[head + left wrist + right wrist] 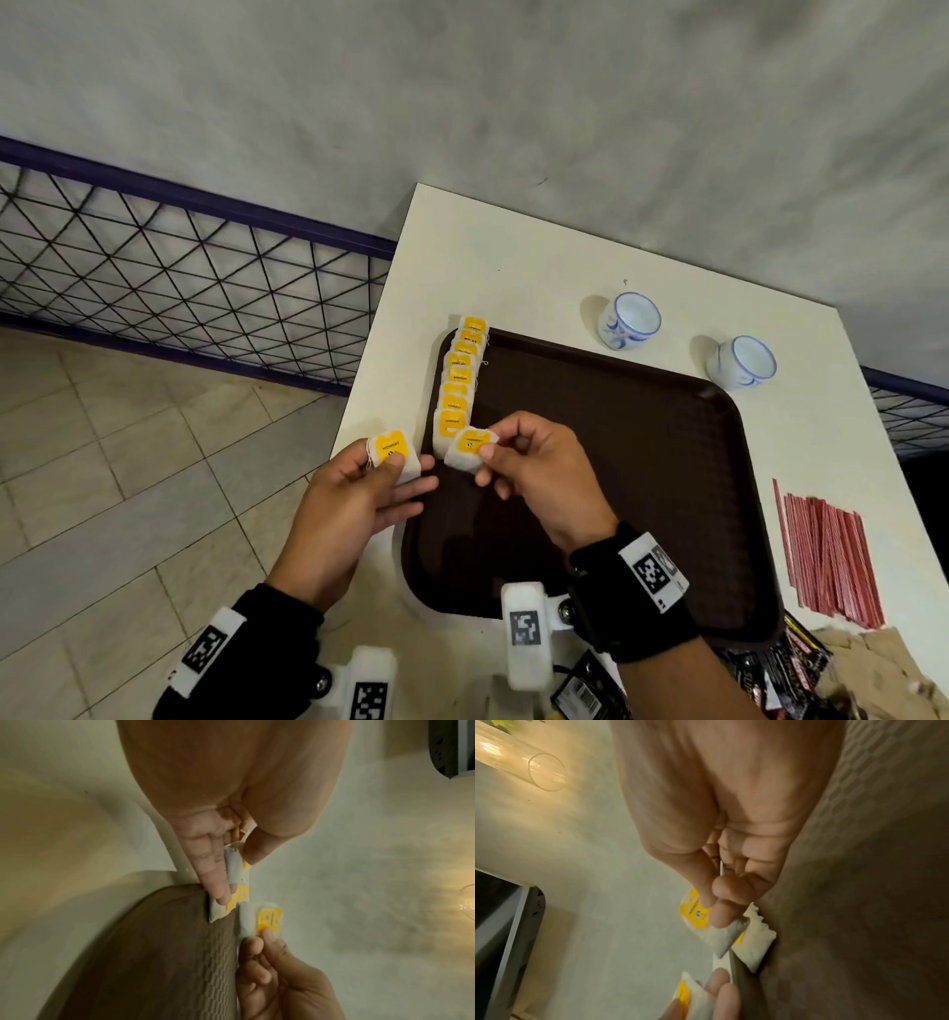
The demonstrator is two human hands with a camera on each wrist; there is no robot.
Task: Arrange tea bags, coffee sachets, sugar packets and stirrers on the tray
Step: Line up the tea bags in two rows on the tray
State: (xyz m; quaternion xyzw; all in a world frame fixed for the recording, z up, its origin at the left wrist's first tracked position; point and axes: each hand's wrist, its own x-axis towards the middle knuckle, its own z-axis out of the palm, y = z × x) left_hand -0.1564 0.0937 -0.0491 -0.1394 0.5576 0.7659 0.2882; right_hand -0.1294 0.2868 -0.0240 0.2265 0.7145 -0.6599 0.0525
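Pinching a white paper tea bag with a yellow square tag [471, 448] between thumb and fingertips, the right hand [534, 475] holds it just above the near end of the overlapping row of yellow-tagged tea bags [458, 383], in the middle of the head view. The left hand [354, 506], lower left of centre, grips a small stack of the same tea bags [394, 455] under its thumb, off the tray's left rim.

The row lies along the left edge of the dark brown textured plastic tray [616, 462], its far end riding up onto the rim. A careless set-down could nudge the shingled bags askew or tip them over the rim onto the white table [513, 257].

The left hand's stack hangs near the table's edge; a loosened thumb might drop bags to the tiled floor [128, 462]. Bundled red stirrers [827, 555] lie at right, off the tray.
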